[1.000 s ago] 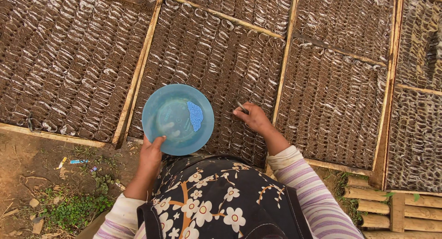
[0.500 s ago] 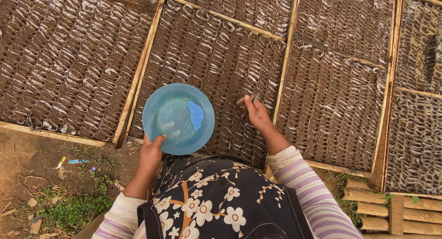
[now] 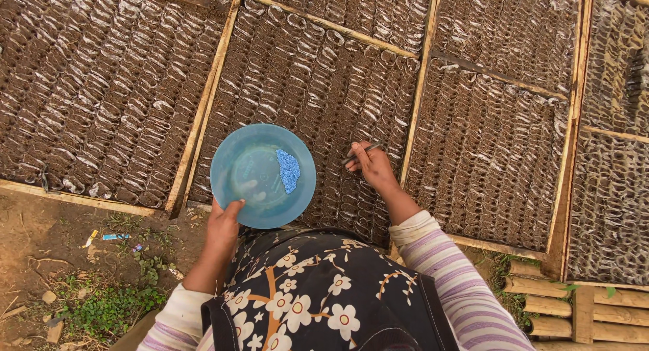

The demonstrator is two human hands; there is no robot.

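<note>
Blue plate (image 3: 253,189) blocks pots leftward; soil pots (image 3: 318,87) beyond lie open.

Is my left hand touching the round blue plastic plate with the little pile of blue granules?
Touching. The head view shows the left hand gripping the near rim of the round blue plastic plate, thumb lying over the edge.

There is only one view, from a camera on the person's head. It looks straight down over the chest and both arms, close to the hands, and takes in the beds (image 3: 304,74) of soil pots ahead and ground (image 3: 61,256) at lower left.
</note>
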